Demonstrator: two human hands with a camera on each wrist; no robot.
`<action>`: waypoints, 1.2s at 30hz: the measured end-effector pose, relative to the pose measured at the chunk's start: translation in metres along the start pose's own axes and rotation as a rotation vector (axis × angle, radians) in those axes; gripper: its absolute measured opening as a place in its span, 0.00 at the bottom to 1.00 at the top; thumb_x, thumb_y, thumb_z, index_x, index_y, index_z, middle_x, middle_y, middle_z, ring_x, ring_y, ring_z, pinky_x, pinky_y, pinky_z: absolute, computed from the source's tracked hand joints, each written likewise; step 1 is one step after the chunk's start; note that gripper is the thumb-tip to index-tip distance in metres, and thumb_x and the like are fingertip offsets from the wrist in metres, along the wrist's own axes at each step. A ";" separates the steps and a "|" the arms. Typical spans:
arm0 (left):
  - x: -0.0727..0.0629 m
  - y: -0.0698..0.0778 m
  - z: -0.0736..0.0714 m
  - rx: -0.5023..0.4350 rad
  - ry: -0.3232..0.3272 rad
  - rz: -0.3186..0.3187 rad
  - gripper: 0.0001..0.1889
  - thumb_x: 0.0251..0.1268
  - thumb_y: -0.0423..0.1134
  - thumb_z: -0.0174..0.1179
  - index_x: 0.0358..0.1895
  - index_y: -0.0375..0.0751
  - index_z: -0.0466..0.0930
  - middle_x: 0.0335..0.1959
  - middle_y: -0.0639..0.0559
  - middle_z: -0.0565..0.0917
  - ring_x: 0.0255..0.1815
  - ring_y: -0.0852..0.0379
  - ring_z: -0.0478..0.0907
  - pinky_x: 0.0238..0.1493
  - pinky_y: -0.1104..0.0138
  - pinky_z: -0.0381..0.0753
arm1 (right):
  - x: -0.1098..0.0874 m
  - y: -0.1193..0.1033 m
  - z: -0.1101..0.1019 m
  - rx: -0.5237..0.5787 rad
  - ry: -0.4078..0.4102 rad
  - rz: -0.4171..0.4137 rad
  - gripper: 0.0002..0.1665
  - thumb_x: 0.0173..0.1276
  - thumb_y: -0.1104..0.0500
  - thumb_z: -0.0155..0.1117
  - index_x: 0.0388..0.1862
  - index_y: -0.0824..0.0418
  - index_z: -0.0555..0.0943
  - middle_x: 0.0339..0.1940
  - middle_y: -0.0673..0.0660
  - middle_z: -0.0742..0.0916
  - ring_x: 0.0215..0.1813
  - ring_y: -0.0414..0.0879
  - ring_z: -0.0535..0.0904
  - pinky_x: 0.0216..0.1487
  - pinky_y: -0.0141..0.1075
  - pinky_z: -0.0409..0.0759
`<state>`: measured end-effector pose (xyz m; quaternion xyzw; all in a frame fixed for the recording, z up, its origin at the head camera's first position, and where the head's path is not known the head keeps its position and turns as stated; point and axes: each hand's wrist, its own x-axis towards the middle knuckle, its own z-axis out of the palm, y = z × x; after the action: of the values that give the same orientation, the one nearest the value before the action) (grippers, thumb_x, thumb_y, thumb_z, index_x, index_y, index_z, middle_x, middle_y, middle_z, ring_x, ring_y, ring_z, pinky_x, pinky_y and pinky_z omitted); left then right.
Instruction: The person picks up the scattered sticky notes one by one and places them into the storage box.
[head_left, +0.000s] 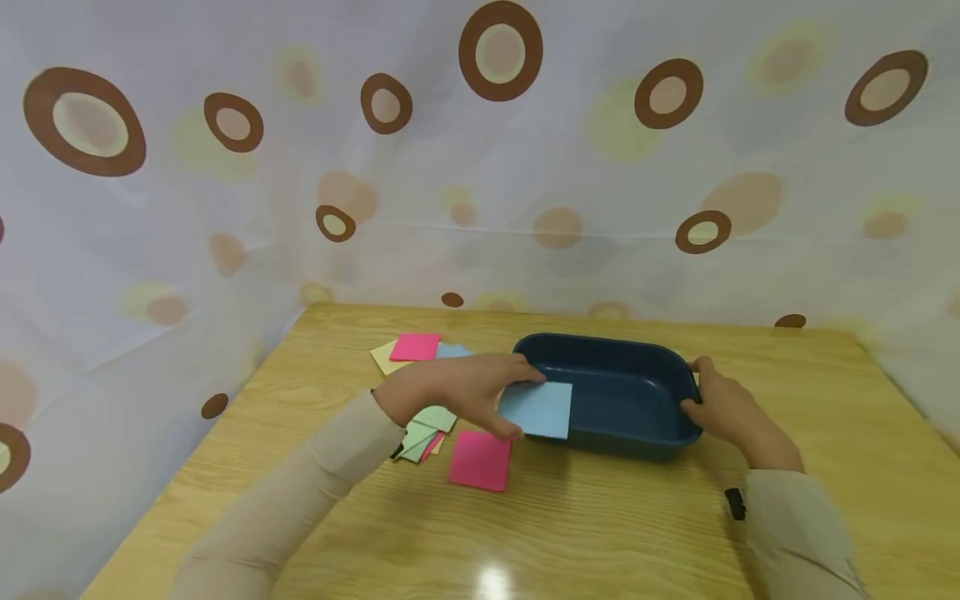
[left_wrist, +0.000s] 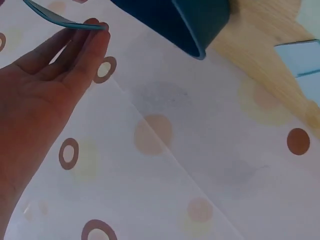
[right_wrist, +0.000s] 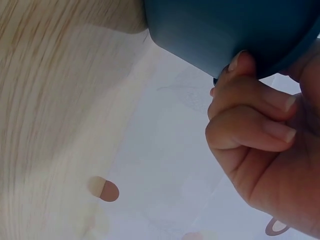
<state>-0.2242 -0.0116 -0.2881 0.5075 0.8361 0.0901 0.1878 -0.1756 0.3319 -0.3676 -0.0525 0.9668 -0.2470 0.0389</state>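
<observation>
Left hand pinches light blue note at lower centre of head view, over left end of dark blue bin, right hand grips bin's right end, pink note on table lower centre (mixed note pile farther left, partly hidden).

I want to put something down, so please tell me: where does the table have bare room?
A wide bare patch of table lies on the near side of the tray, between the sleeves. Another lies between the right hand and the table's right edge. Crowded: left of the tray, where notes lie around the left hand.
</observation>
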 end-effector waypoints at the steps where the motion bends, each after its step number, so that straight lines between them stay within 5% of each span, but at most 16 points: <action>1: 0.008 0.001 -0.004 0.015 0.015 0.000 0.38 0.60 0.47 0.64 0.71 0.36 0.61 0.60 0.48 0.70 0.53 0.57 0.69 0.53 0.69 0.71 | 0.000 0.000 0.000 0.005 -0.004 0.004 0.34 0.69 0.66 0.53 0.63 0.84 0.51 0.26 0.65 0.81 0.23 0.47 0.76 0.25 0.41 0.71; 7: 0.073 0.011 -0.012 0.157 0.024 -0.068 0.35 0.63 0.52 0.61 0.68 0.36 0.64 0.59 0.46 0.71 0.51 0.56 0.70 0.51 0.67 0.70 | 0.000 0.000 -0.001 0.019 -0.008 0.020 0.33 0.69 0.66 0.54 0.63 0.83 0.52 0.34 0.72 0.81 0.28 0.51 0.79 0.28 0.43 0.74; 12: 0.130 0.018 0.000 0.287 -0.076 -0.116 0.30 0.64 0.54 0.60 0.64 0.40 0.68 0.54 0.50 0.75 0.48 0.58 0.71 0.49 0.68 0.71 | 0.000 0.001 -0.002 0.017 0.003 0.020 0.33 0.67 0.67 0.54 0.62 0.82 0.53 0.36 0.74 0.81 0.32 0.54 0.80 0.31 0.45 0.75; 17: 0.171 0.024 0.015 0.284 -0.199 -0.154 0.35 0.65 0.54 0.59 0.70 0.42 0.62 0.62 0.53 0.73 0.56 0.59 0.71 0.53 0.69 0.71 | 0.000 0.002 -0.003 0.020 -0.002 0.037 0.32 0.67 0.66 0.54 0.62 0.81 0.53 0.36 0.73 0.81 0.30 0.52 0.76 0.31 0.43 0.73; 24: 0.199 0.035 0.029 0.333 -0.315 -0.163 0.35 0.67 0.53 0.58 0.73 0.47 0.58 0.67 0.57 0.69 0.66 0.61 0.67 0.60 0.70 0.67 | -0.003 0.000 -0.005 0.037 -0.008 0.035 0.32 0.68 0.66 0.53 0.63 0.79 0.53 0.27 0.63 0.78 0.26 0.49 0.71 0.28 0.41 0.69; 36: 0.215 0.047 0.041 0.380 -0.340 -0.216 0.37 0.65 0.57 0.58 0.74 0.55 0.55 0.69 0.60 0.66 0.70 0.60 0.60 0.63 0.67 0.64 | -0.005 0.000 -0.005 0.049 -0.003 0.029 0.30 0.68 0.65 0.54 0.63 0.77 0.54 0.22 0.58 0.75 0.22 0.47 0.69 0.25 0.39 0.66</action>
<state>-0.2587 0.1987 -0.3574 0.4493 0.8437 -0.1756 0.2355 -0.1714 0.3347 -0.3625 -0.0379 0.9611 -0.2700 0.0452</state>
